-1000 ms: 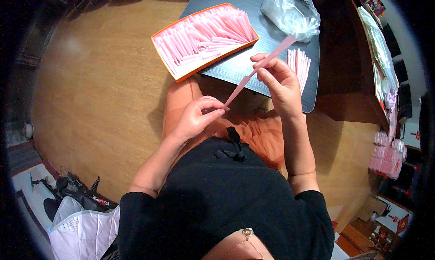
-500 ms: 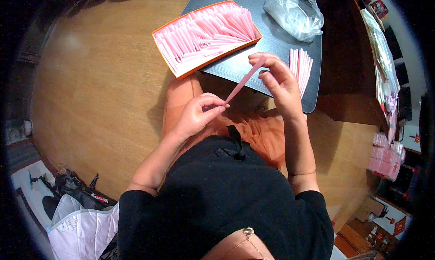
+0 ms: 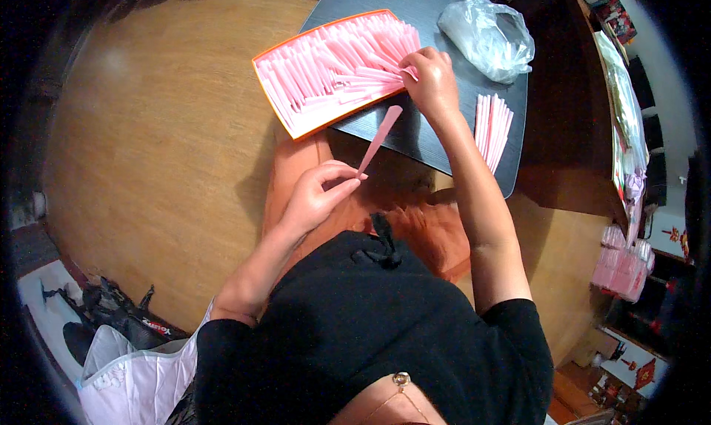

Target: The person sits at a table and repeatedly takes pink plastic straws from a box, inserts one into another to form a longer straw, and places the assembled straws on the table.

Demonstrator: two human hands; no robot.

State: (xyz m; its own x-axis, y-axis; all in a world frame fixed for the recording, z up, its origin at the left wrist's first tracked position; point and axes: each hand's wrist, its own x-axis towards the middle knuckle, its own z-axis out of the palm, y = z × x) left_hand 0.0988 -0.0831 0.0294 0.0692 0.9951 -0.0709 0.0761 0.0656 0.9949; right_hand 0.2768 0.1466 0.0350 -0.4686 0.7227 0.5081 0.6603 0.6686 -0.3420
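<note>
warm indoor light, sharp centre, dark bent fisheye rim.

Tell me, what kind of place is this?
Probably a home or small workshop doing hand craft: a wooden floor, a low dark table with an orange tray of pink paper strips, stacked goods nearby.

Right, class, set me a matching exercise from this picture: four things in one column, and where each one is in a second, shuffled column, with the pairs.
Things
1. orange tray
2. clear plastic bag
3. single pink strip
4. small stack of pink strips

Places
A. pinched in the left hand, above the lap
B. on the dark table, by the right forearm
C. on the table's left part, full of pink strips, with the right hand reaching into it
D. at the table's far right corner

Pairs: 1-C, 2-D, 3-A, 4-B
</note>
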